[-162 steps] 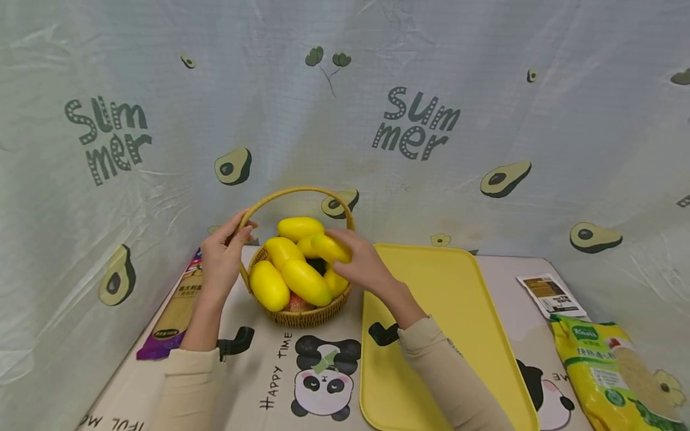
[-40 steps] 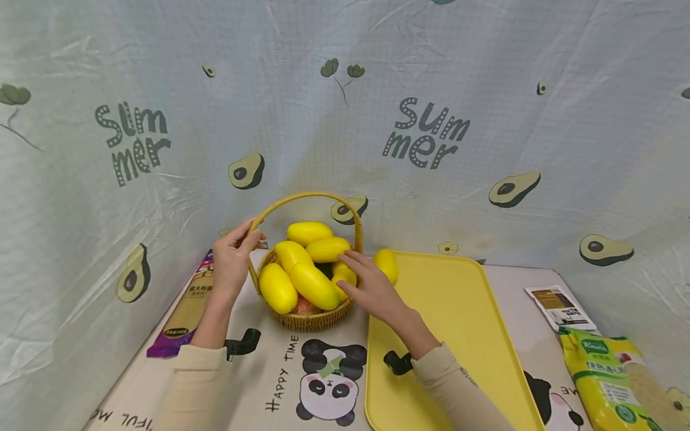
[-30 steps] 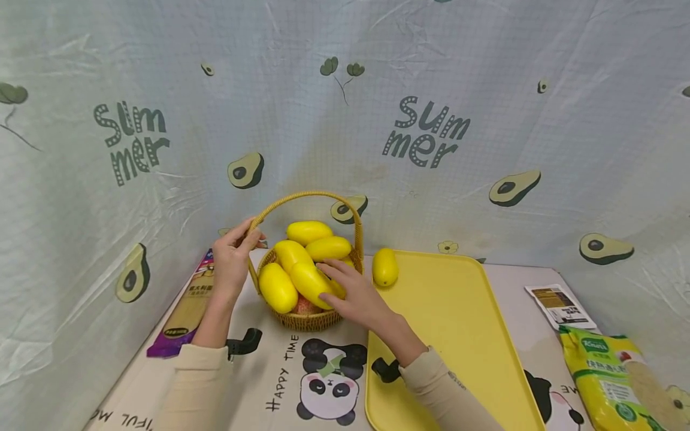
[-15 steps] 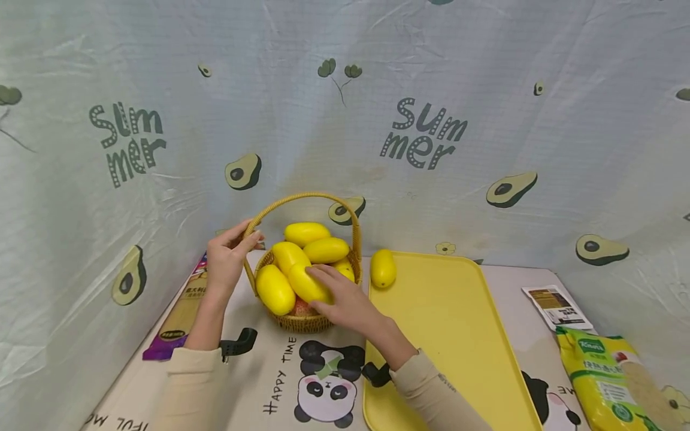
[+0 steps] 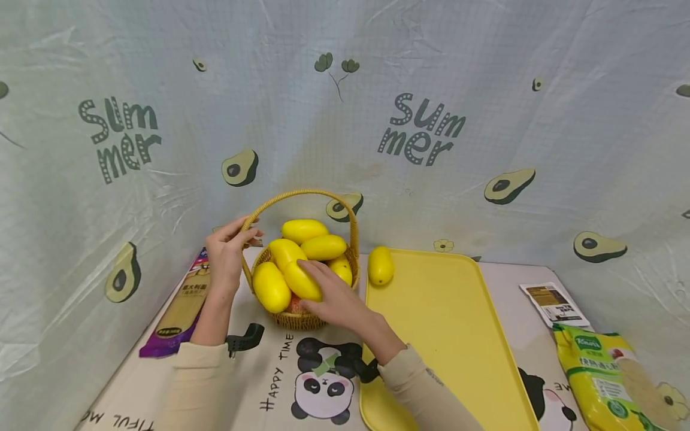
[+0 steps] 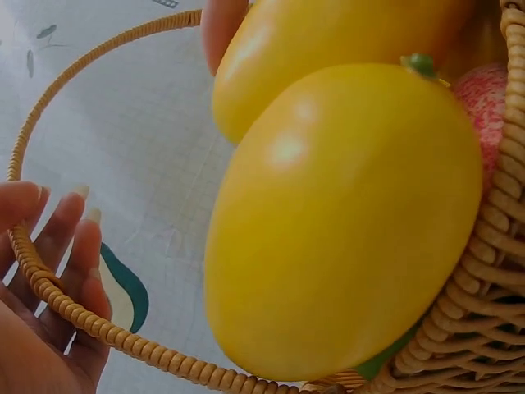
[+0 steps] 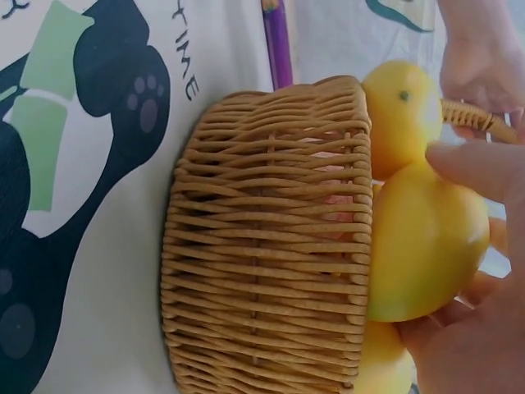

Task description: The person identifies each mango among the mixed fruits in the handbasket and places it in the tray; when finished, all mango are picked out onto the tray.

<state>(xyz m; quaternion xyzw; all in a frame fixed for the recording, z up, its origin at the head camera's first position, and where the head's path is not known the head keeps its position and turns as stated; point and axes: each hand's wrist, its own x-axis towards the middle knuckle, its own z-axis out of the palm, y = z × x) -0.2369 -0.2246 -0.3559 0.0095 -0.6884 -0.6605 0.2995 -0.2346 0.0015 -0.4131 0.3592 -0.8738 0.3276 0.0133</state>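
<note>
Nearest, a panda print [image 5: 323,386] marks the pale tabletop, with a yellow tray [image 5: 447,341] along its right and a yellow-green bag [image 5: 598,371] at far right of the tray. Just beyond the panda stands a wicker basket [image 5: 302,322], heaped with yellow fruit. The right hand [image 5: 339,299] grasps the held fruit [image 5: 300,281], which lies at the near side of the heap; its exposed position probably makes it easy to grip. To the left, the left hand [image 5: 224,254] curls loosely about the arched handle [image 5: 302,193], presumably steadying the basket while its load is disturbed. A noodle packet [image 5: 180,302] lies left of that arm. The tray sits close beside the basket, within the right hand's easy reach; a lone fruit [image 5: 381,266] occupies its far left corner. Farthest hangs a printed curtain [image 5: 323,131].

The right wrist view adds the thumb on one side of the held fruit, fingers on the other, and the basket's woven wall. The left wrist view alone reveals a green stem stub [image 6: 420,66] and, clearly, the speckled skin of a red fruit [image 6: 486,103]. Deeper contents remain hidden.
</note>
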